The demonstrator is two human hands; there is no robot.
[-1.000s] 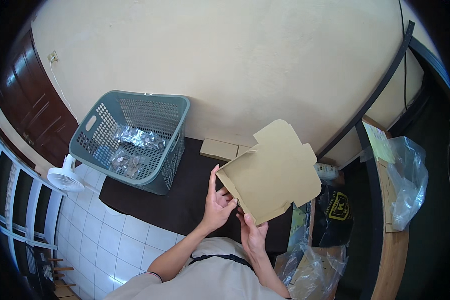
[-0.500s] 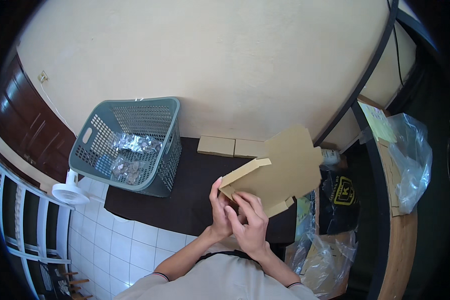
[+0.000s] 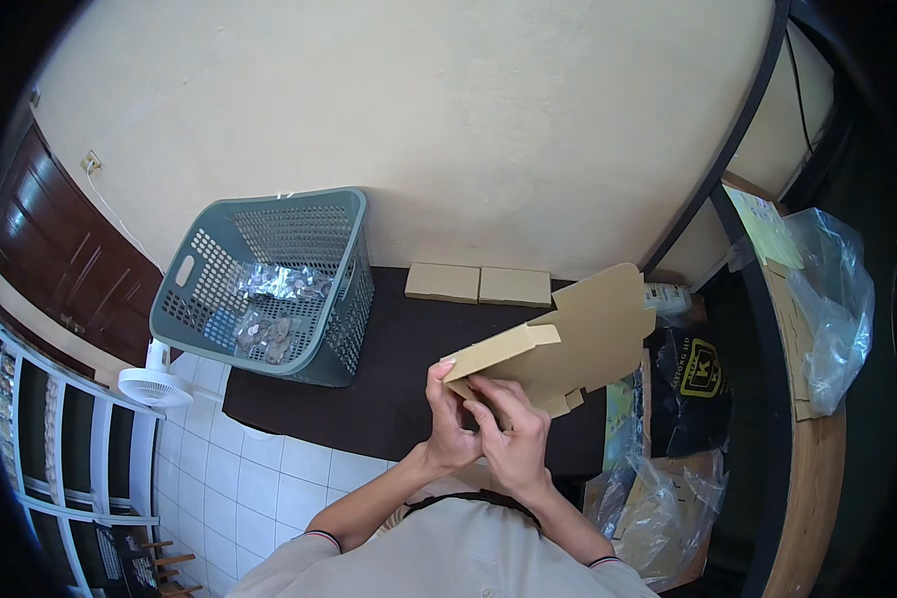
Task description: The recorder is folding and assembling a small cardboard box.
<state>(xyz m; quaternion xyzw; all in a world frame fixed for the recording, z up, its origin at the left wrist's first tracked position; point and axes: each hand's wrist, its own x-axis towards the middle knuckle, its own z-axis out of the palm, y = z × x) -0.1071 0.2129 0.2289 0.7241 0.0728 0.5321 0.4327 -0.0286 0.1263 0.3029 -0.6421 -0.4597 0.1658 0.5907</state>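
A partly folded brown cardboard box [image 3: 598,324] is held up over the front of the dark table, tilted, its large lid panel spreading to the upper right. One side wall stands folded up along its left part. My left hand [image 3: 450,424] grips the near left corner, thumb and fingers closed on the wall. At the same corner my right hand [image 3: 513,429] presses its fingers against the inside of the folded flap. Its fingertips are partly hidden by the cardboard. Two closed cardboard boxes [image 3: 443,282] lie side by side against the wall behind.
A grey-green plastic basket [image 3: 354,299] with clear bags of small items [image 3: 284,283] stands on the left of the dark table [image 3: 389,349]. A white fan [image 3: 156,387] is beyond it. At right are a wooden-edged shelf [image 3: 812,478], plastic wrap [image 3: 832,299] and a black bag [image 3: 683,399].
The lid panel tilts lower and the folded side wall shows more broadly. Both hands stay at the same corner. The whole view has shifted slightly.
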